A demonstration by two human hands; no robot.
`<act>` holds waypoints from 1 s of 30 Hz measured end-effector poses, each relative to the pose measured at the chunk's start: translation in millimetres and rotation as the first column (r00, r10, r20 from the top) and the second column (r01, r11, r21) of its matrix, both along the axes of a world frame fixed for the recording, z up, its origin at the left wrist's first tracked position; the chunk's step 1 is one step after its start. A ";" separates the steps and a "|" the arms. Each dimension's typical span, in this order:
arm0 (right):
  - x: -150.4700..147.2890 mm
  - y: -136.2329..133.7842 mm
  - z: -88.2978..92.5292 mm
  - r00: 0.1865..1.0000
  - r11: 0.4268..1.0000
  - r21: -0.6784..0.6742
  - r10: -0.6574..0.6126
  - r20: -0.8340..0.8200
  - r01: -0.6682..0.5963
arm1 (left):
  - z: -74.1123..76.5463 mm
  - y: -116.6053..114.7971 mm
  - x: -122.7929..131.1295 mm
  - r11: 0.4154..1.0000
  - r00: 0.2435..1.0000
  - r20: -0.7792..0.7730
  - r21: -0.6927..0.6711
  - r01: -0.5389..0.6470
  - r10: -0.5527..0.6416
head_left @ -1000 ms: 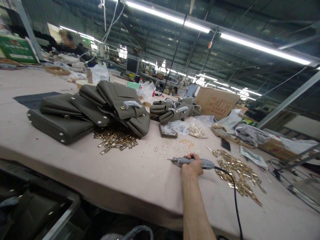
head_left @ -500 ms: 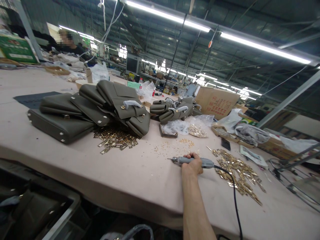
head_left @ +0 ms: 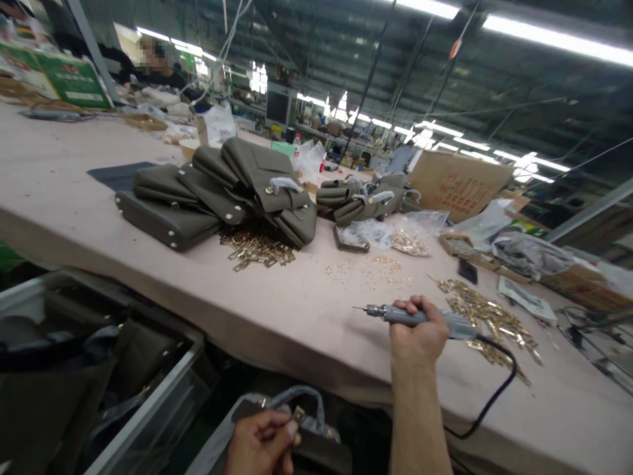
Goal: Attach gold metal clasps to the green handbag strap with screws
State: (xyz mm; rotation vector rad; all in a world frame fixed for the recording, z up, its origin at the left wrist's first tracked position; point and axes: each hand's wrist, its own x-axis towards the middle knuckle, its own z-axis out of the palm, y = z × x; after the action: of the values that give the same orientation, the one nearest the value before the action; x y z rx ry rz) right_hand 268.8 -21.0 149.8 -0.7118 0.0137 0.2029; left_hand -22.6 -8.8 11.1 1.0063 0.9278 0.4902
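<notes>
My right hand is wrapped round a grey electric screwdriver, held above the table with its thin bit pointing left. A black cord trails from the tool's rear end. Low in the view, my left hand pinches a small brass-coloured metal plate between thumb and fingers. Just behind that hand is a dark olive handbag with a plastic-wrapped handle, below the table edge. Loose gold metal plates lie in a pile beyond the screwdriver. Tiny gold pieces, probably screws, are scattered further back.
Stacked olive handbags cover more metal plates on the table. A bin of bags stands lower left. Towards the back are a cardboard box, plastic bags and a phone. A person is at far left.
My left hand has come into view at the bottom, holding the small metal plate. The screwdriver in my right hand is lifted nearer to me, and the view has shifted.
</notes>
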 end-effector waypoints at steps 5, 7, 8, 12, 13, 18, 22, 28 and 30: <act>-70.2 -45.5 8.5 0.993 0.992 -0.084 0.097 0.072 -0.090 | 15.7 -11.3 -4.0 1.000 0.999 0.022 -0.010 -0.026 0.027; -98.6 -57.8 5.7 0.993 0.984 -0.148 0.106 0.054 -0.097 | 22.0 -13.5 -4.1 0.999 0.999 0.017 -0.031 -0.031 0.031; -111.4 -62.5 2.5 0.992 0.980 -0.170 0.114 0.046 -0.105 | 23.9 -14.7 -4.1 0.999 1.000 0.014 -0.035 -0.027 0.028; -146.0 -70.4 -16.6 0.985 0.965 -0.219 0.162 0.059 -0.146 | 23.5 -19.9 -3.7 1.000 1.000 0.012 -0.021 -0.012 0.013; -150.6 -70.5 -21.1 0.983 0.962 -0.230 0.168 0.070 -0.148 | 22.5 -21.0 -3.7 1.000 1.000 0.012 -0.015 -0.013 0.013; -160.0 -69.6 -32.5 0.984 0.952 -0.283 0.150 0.091 -0.119 | 23.7 -24.0 -4.8 1.000 1.000 -0.004 0.011 -0.006 0.006; -162.0 -69.3 -32.1 0.983 0.947 -0.297 0.155 0.100 -0.119 | 28.4 -23.9 -5.0 1.000 1.000 -0.018 0.013 -0.009 0.009; -164.5 -67.1 -33.0 0.980 0.948 -0.293 0.165 0.114 -0.125 | 25.1 -24.6 -5.4 0.999 1.000 -0.027 0.036 -0.001 0.002; -165.3 -66.6 -34.5 0.978 0.945 -0.299 0.173 0.118 -0.131 | 22.9 -25.2 -6.0 0.999 1.000 -0.021 0.037 0.001 0.000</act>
State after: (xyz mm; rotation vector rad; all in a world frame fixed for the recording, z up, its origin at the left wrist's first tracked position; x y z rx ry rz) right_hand 103.6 -87.6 115.3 -1.0207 -0.1518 0.3020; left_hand -28.6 -34.0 34.0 1.0474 0.9402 0.4985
